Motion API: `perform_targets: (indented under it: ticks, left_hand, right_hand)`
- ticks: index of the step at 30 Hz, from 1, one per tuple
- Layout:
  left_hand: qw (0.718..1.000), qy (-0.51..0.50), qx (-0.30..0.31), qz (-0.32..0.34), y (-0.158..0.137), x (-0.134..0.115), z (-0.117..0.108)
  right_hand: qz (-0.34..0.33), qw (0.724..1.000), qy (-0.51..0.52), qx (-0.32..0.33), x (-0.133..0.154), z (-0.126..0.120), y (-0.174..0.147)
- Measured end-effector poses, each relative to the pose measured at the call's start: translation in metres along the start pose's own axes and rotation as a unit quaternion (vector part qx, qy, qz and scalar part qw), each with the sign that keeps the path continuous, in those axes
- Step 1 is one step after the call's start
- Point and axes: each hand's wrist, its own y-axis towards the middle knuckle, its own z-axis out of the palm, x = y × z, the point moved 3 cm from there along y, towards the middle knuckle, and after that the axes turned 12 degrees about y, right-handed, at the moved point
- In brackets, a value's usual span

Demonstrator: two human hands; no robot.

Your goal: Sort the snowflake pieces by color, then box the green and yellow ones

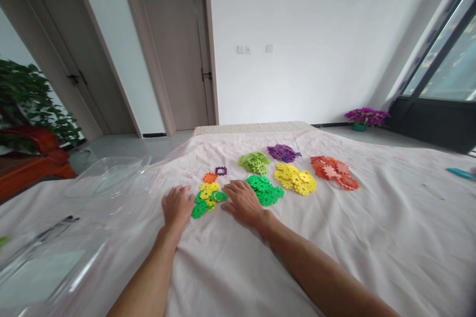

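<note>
A small mixed pile of green and yellow snowflake-shaped plastic pieces (208, 193) lies on the cloth between my hands. My left hand (177, 206) rests at its left side, fingers stretched forward and apart. On its right, my right hand (242, 203) reaches leftward with thumb and fingers spread; no piece shows in it. Just beyond the mixed pile are an orange piece (210, 177) and a purple square frame piece (220, 171). Sorted by colour, a green pile (267, 191) sits beside my right hand, with light green (255, 162), purple (282, 152), yellow (295, 180) and orange-red piles (334, 172) beyond.
Clear plastic containers (107, 173) stand on the left of the pale cloth (372, 247), another transparent container (44, 277) nearer. A blue object (461, 173) lies at the far right. Beyond the cloth are a wooden armrest (33, 141), potted purple flowers (366, 116) and doors.
</note>
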Motion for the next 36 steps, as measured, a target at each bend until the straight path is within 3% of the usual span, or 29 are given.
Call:
perform_targets:
  ticks: [7,14,22,30,33,36]
  left_hand:
    - [1.0,0.007,-0.009,-0.002,-0.001,-0.002,-0.001]
    - [1.0,0.001,-0.005,0.002,-0.001,-0.001,0.001]
    - [1.0,0.001,0.002,-0.001,-0.003,-0.003,-0.004]
    - [1.0,0.008,0.001,0.003,-0.001,-0.001,0.0]
    - [1.0,0.009,0.001,0.002,-0.001,-0.001,0.0]
    - [1.0,0.013,0.0,0.001,-0.001,-0.002,-0.001]
  right_hand:
    - [0.002,0.999,-0.006,0.04,-0.002,0.01,0.005]
    - [-0.043,0.999,-0.015,0.011,-0.008,0.007,-0.002]
    - [0.091,0.986,-0.038,-0.131,-0.029,-0.026,-0.006]
    - [0.219,0.949,-0.086,-0.208,-0.067,-0.05,-0.019]
    - [0.195,0.954,-0.086,-0.212,-0.061,-0.049,-0.018]
    - [0.109,0.98,-0.048,-0.158,-0.043,-0.039,-0.012]
